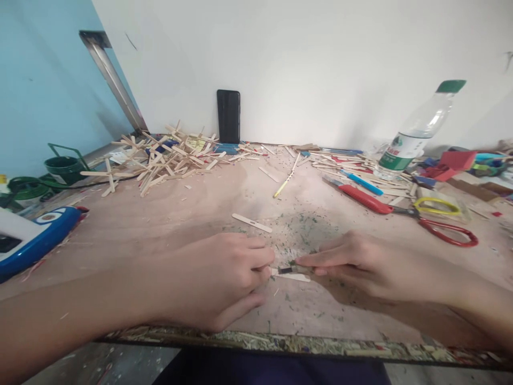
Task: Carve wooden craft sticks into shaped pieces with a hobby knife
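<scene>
My left hand (236, 278) is closed, its fingertips pressing a wooden craft stick (301, 277) down on the table near the front edge. The stick's right end sticks out beyond my fingers. In my right hand (355, 262) is a small knife with a short dark blade (285, 270); its handle is mostly hidden by my fingers. The blade lies over the stick, close to my left fingertips. Just behind my hands rests another craft stick (251, 223) with a small slot in its middle. Green shavings (306, 227) are scattered around both sticks.
A heap of craft sticks (176, 155) lies at the back left, by an upright phone (228, 116). To the right are a red utility knife (366, 199), scissors (449, 232), a blue pen-like tool (363, 182) and a water bottle (412, 133). A blue-and-white object (60, 230) stands left.
</scene>
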`<state>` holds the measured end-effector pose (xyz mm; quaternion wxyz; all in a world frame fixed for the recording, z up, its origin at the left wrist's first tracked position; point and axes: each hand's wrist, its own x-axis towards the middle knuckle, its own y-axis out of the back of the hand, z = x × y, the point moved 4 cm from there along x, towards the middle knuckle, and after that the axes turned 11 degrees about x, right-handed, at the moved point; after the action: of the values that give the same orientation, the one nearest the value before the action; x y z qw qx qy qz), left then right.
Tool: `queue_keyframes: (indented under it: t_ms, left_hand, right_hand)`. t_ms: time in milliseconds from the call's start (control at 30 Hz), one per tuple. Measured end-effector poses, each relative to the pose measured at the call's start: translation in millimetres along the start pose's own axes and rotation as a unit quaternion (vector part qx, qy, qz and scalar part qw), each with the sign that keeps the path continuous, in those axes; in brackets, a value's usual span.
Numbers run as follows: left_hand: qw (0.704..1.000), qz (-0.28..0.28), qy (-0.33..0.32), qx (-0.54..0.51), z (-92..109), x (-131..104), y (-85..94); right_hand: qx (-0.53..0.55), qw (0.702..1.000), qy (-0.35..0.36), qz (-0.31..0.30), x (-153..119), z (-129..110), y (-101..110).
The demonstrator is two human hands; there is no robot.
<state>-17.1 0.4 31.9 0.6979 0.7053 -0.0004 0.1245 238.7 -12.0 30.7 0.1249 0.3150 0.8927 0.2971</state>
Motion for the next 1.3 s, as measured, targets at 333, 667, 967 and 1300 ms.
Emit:
queue_keyframes:
  t_ms: [333, 667, 967, 1300]
  left_hand:
    - [1.000, 0.005, -0.011, 0.014, 0.7, 0.1, 0.0]
    - [0.999, -0.004, -0.026, 0.020, 0.8, 0.4, 1.8]
    - [0.999, -0.002, -0.026, 0.025, -0.8, -0.2, -0.6]
    - [0.999, 0.008, -0.023, 0.024, -1.7, 0.8, 1.0]
  right_hand:
    - [0.011, 1.000, -0.006, 0.005, -2.4, 3.3, -1.5]
    - [0.000, 1.000, 0.021, 0.017, -3.2, 5.3, -1.2]
    - [-0.008, 1.000, 0.007, 0.009, -3.3, 7.9, -0.3]
    - [-0.045, 0.999, 0.023, 0.013, -2.3, 0.1, -0.2]
